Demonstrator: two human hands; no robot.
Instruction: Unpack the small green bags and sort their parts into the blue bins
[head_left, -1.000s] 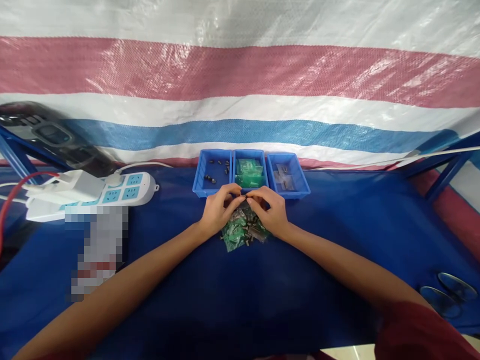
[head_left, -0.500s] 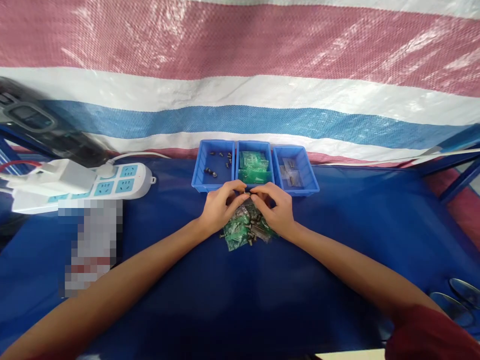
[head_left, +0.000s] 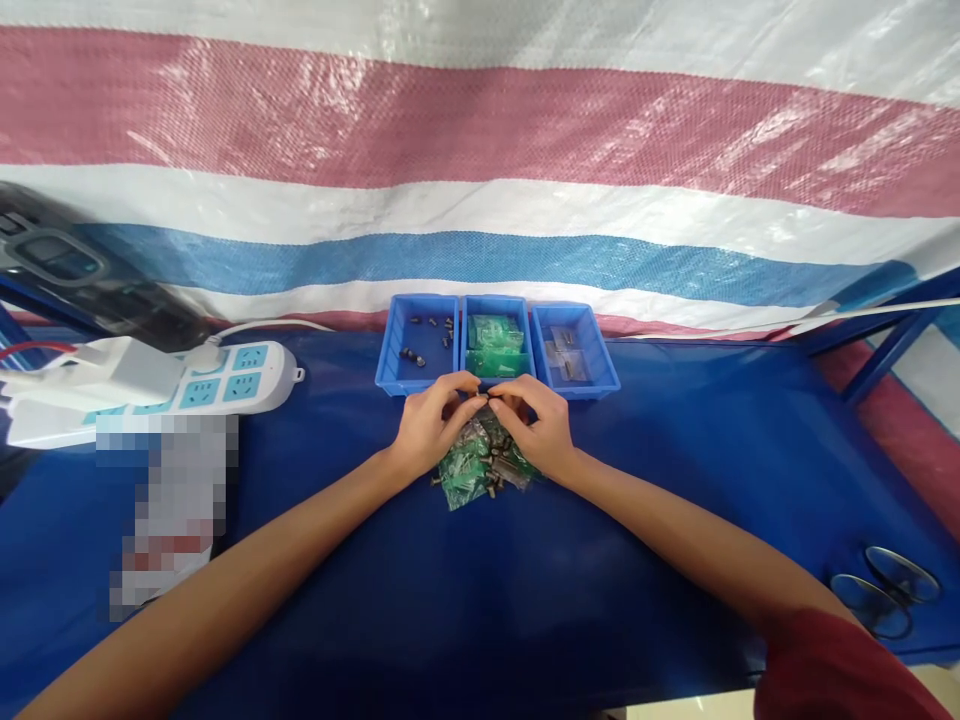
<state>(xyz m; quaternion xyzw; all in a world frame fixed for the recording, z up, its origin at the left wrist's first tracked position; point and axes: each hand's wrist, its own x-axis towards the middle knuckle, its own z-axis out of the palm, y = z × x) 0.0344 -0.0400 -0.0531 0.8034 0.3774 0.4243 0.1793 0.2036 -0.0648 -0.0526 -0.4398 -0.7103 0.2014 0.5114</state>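
My left hand (head_left: 429, 428) and my right hand (head_left: 541, 428) meet fingertip to fingertip, both pinched closed on a small dark screw (head_left: 484, 396) that is mostly covered by the fingers. Right below them on the table lies a heap of green-printed plastic bags (head_left: 463, 476), clear bags (head_left: 511, 472) and loose screws (head_left: 493, 488); the hands hide its upper part. Just beyond the fingers stand three blue bins. Several loose screws lie in the left bin (head_left: 390, 350), green bags fill much of the middle bin (head_left: 495, 300), and small clear bags with metal parts rest in the right bin (head_left: 596, 345).
On the left are a white power strip (head_left: 259, 395) with plugs and cables, and a blurred-out package (head_left: 180, 500). Eyeglasses (head_left: 885, 590) lie at the right on the blue table (head_left: 480, 610). A striped tarp (head_left: 480, 120) hangs behind the bins.
The view has tipped slightly, so the bins and table sit lower and a bit further left. Both hands keep their pinch over the heap, with only slight finger movement.
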